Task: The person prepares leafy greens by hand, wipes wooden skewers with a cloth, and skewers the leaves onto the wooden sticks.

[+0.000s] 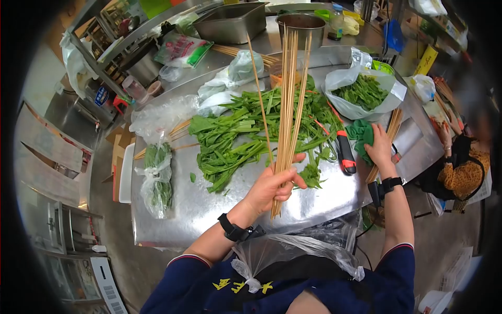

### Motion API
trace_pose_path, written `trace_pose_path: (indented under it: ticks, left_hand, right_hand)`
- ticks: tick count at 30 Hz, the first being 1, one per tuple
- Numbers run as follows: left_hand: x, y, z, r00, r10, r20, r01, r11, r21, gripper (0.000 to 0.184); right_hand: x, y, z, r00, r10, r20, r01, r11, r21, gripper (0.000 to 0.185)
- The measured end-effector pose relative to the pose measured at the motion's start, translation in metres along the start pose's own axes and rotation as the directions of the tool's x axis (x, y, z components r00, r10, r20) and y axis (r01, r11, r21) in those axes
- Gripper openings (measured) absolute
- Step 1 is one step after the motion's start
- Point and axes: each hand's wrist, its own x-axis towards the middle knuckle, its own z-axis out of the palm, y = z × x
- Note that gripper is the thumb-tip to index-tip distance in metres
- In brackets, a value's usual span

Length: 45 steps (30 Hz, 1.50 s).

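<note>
My left hand (273, 189) is closed around a bundle of long wooden skewers (288, 99) held upright above the table. One skewer leans out to the left of the rest. At the right, my right hand (380, 147) grips a crumpled green cloth (360, 133). Beside that hand, more skewers (394, 124) lie on the metal table. Just left of the cloth is a tool with a black and red handle (345, 150). Loose leafy greens (230, 144) spread across the table behind my left hand.
A white plastic bag (393, 100) of leaves stands at the back right. Wrapped greens (157, 180) lie on the left. Behind are a metal pan (232, 23) and a steel pot (300, 22). Another person (465, 162) sits at the far right.
</note>
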Motion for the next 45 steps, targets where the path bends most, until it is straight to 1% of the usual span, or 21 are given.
trace_pose_path:
  ticks: [3,5,7,8,9,10,12,14,16,17,18,19,22,27,29,31,32,34,39,41,45]
  left_hand:
    - [0.017,-0.001,0.007,0.999,-0.008,-0.051,0.011,0.999,0.049,0.045]
    - [0.031,0.001,0.006,0.997,-0.025,-0.073,0.030,0.997,0.065,0.045]
    - [0.047,0.004,0.002,0.983,-0.016,0.185,0.050,0.982,-0.182,0.046]
    - [0.053,0.004,0.004,0.981,-0.027,0.193,0.064,0.981,-0.185,0.046]
    - [0.058,0.005,0.009,0.981,0.009,0.195,0.030,0.980,-0.198,0.046]
    - [0.063,0.006,0.016,0.979,0.045,0.199,-0.002,0.978,-0.210,0.046]
    - [0.070,0.006,0.026,0.972,0.070,0.224,-0.019,0.975,-0.222,0.047]
    - [0.075,0.005,0.036,0.963,0.097,0.253,-0.035,0.971,-0.238,0.047]
    - [0.072,-0.005,0.044,0.966,0.083,0.244,-0.022,0.970,-0.242,0.040]
    - [0.070,-0.017,0.035,0.964,0.004,0.265,0.077,0.953,-0.294,0.036]
    - [0.069,-0.023,0.031,0.955,-0.071,0.287,0.171,0.925,-0.340,0.032]
    - [0.062,-0.017,0.048,0.994,-0.078,0.081,0.096,0.967,-0.235,0.026]
    - [0.044,-0.018,0.062,0.999,-0.029,0.044,0.041,0.958,-0.283,0.026]
    - [0.025,-0.020,0.064,0.988,0.116,0.100,-0.121,0.992,0.038,0.036]
    - [0.020,-0.011,0.072,0.978,0.111,0.177,-0.124,0.990,0.065,0.040]
    - [0.012,0.003,0.084,0.935,0.097,0.342,-0.114,0.993,0.028,0.050]
    - [0.009,0.005,0.082,0.934,0.103,0.341,-0.118,0.993,0.023,0.050]
    - [0.005,0.013,0.074,0.880,0.233,0.414,-0.125,0.954,-0.272,0.049]
    - [0.006,0.027,0.062,0.880,0.358,0.312,-0.246,0.905,-0.346,0.054]
    - [0.005,0.024,0.067,0.849,0.359,0.388,-0.257,0.922,-0.290,0.057]
    - [0.003,0.023,0.063,0.845,0.370,0.386,-0.267,0.917,-0.296,0.055]
  right_hand:
    - [0.009,0.031,0.031,0.958,0.145,0.246,-0.131,0.989,-0.072,0.051]
    - [0.021,0.039,0.028,0.956,0.236,0.175,-0.256,0.961,0.107,0.048]
    - [0.023,0.042,0.002,0.936,0.335,0.108,-0.352,0.894,0.277,0.044]
    - [0.025,0.034,-0.025,0.866,0.478,0.149,-0.416,0.522,0.745,0.039]
    - [0.027,0.025,-0.048,0.784,0.564,0.258,-0.295,-0.028,0.955,0.034]
    - [0.023,0.021,-0.064,0.777,0.576,0.254,-0.296,-0.022,0.955,0.034]
    - [0.006,0.007,-0.095,0.805,0.527,0.272,-0.075,-0.366,0.928,0.030]
    - [-0.009,-0.041,-0.132,0.914,0.316,0.253,-0.130,-0.364,0.923,0.031]
    - [-0.026,-0.077,-0.128,0.947,0.128,0.293,-0.309,0.133,0.942,0.046]
    - [-0.035,-0.109,-0.125,1.000,-0.018,0.026,-0.010,0.586,0.810,0.043]
    - [-0.033,-0.135,-0.125,0.987,-0.140,-0.081,0.157,0.715,0.681,0.048]
    - [-0.039,-0.146,-0.119,0.971,-0.110,-0.210,0.222,0.735,0.641,0.044]
    - [-0.038,-0.152,-0.124,0.954,-0.097,-0.283,0.250,0.777,0.578,0.039]
    - [-0.035,-0.152,-0.127,0.991,0.118,-0.058,-0.016,0.546,0.838,0.023]
    - [-0.033,-0.151,-0.126,0.965,0.246,0.088,-0.121,0.120,0.985,0.027]
    - [-0.033,-0.134,-0.100,0.872,0.466,0.148,-0.162,-0.011,0.987,0.034]
    - [-0.029,-0.124,-0.111,0.833,0.466,0.298,-0.125,-0.366,0.922,0.032]
    - [-0.030,-0.102,-0.120,0.943,0.291,0.161,0.055,-0.614,0.787,0.032]
    - [-0.055,-0.149,-0.157,0.859,0.017,0.512,-0.432,-0.514,0.741,0.043]
    - [-0.063,-0.182,-0.144,0.852,-0.071,0.520,-0.513,-0.315,0.798,0.052]
    - [-0.060,-0.192,-0.149,0.854,-0.152,0.497,-0.515,-0.384,0.767,0.055]
